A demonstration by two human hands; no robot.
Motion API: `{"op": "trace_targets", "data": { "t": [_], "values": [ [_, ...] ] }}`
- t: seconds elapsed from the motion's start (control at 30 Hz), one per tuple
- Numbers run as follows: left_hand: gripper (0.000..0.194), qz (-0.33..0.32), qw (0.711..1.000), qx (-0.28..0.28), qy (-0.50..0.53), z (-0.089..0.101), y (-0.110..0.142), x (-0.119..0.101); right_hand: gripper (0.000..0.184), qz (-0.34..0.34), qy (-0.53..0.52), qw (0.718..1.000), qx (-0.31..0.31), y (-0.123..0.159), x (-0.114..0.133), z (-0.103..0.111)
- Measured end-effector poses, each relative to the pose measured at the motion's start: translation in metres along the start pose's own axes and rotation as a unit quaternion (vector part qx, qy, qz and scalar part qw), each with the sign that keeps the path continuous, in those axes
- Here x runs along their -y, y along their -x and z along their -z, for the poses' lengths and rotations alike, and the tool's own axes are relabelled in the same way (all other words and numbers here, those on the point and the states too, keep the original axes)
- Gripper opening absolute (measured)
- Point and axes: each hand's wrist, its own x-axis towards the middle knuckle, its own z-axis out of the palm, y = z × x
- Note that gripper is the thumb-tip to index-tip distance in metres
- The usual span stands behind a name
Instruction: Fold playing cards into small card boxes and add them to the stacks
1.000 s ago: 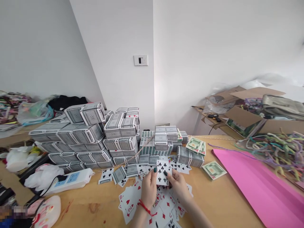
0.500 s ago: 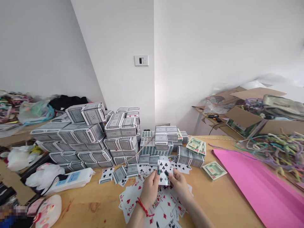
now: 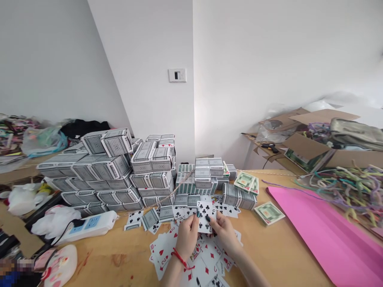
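Note:
A seven of clubs playing card [image 3: 205, 213] faces me between my two hands, above the table. My left hand [image 3: 188, 233] pinches its left edge, with the thumb on the front. From the right, my right hand [image 3: 223, 227] grips it too, its thumb lying across the face. Whether further cards sit behind it is hard to tell. Loose face-up cards [image 3: 206, 259], many of them hearts and diamonds, spread over the table below my wrists. Behind my hands lie more loose cards [image 3: 226, 208], and some face-down cards [image 3: 150, 219] are to the left.
Block-like stacks of grey-backed cards [image 3: 110, 167] rise at the back left. Green card boxes [image 3: 269, 213] sit at the right beside a pink sheet [image 3: 314, 231]. A white power strip [image 3: 92, 226] lies left. Cardboard boxes [image 3: 347, 157] and tangled coloured cords [image 3: 344, 187] fill the far right.
The view has shifted very slightly. Both hands keep hold of the seven of clubs in nearly the same place.

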Motion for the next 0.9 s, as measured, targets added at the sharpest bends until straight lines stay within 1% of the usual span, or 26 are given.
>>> {"op": "trace_targets", "data": {
  "t": [0.1,0.33,0.47,0.6,0.67,0.73,0.9],
  "values": [
    [0.042,0.010,1.000,0.007,0.014,0.0020,-0.0009,-0.0001,0.042,-0.013,0.009,1.000,0.015,0.0006,0.0007,-0.0007],
    [0.041,-0.005,0.999,-0.010,-0.042,0.0002,0.0012,-0.0005,0.038,0.004,-0.017,0.999,0.040,0.0018,0.0000,-0.0009],
    [0.040,-0.003,1.000,-0.017,-0.013,0.0013,0.0020,-0.0006,0.039,-0.002,-0.033,0.999,0.043,0.0017,-0.0011,-0.0006],
    [0.037,0.007,0.999,0.014,0.036,0.0058,-0.0002,0.0012,0.038,-0.012,-0.012,0.999,0.052,0.0033,0.0009,-0.0015],
    [0.037,0.008,0.999,0.027,0.036,0.0072,-0.0014,0.0025,0.036,-0.012,0.003,0.998,0.054,0.0042,0.0025,-0.0022],
    [0.036,0.002,1.000,0.018,0.015,0.0067,-0.0018,0.0038,0.035,-0.008,0.002,0.998,0.058,0.0048,0.0037,-0.0027],
    [0.037,-0.020,0.998,-0.034,-0.052,0.0016,-0.0009,0.0075,0.035,-0.002,-0.011,0.998,0.067,0.0046,0.0033,-0.0030]
  ]
}}
